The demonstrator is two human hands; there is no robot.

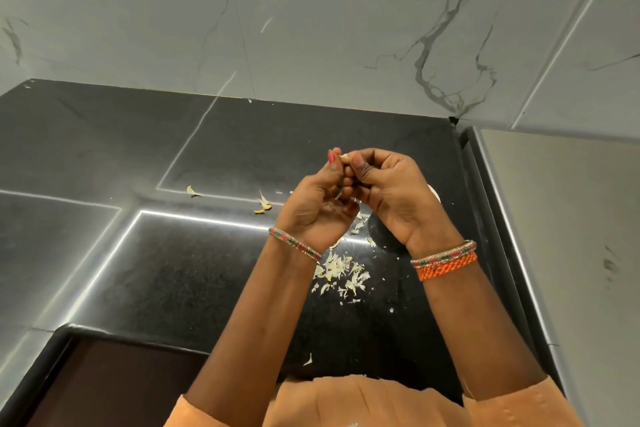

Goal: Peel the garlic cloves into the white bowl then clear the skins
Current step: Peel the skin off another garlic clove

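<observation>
Peeling stage, both hands raised above the black counter (pixel 145 281). Read from left to right.

Risks. Loose skins (pixel 263 203) lie on the counter well to the left of the left hand (pixel 317 204), apart from the main pile of skins (pixel 341 272) that sits below and between the two wrists; a sweep limited to the pile would probably miss these strays, as well as the single flake (pixel 308 360) nearer the body. The garlic clove (pixel 344 159) is held only at its ends by fingertips; if the skin gives way suddenly, the clove could slip and fall onto the counter among the skins rather than into the white bowl (pixel 435 193). The bowl is almost wholly hidden behind the right hand (pixel 391 194), showing only as a pale sliver at that hand's far edge, so its contents cannot be judged, and a blind drop may miss it.

Pose. Left hand: palm turned toward the viewer, fingers curled upward, their tips pinching the clove from the left. Right hand: fingers and thumb curled, thumb tip pressed on the clove from the right. The two hands meet at the clove, above their own wrists. Bangles (pixel 294 243) ring both wrists.
</observation>
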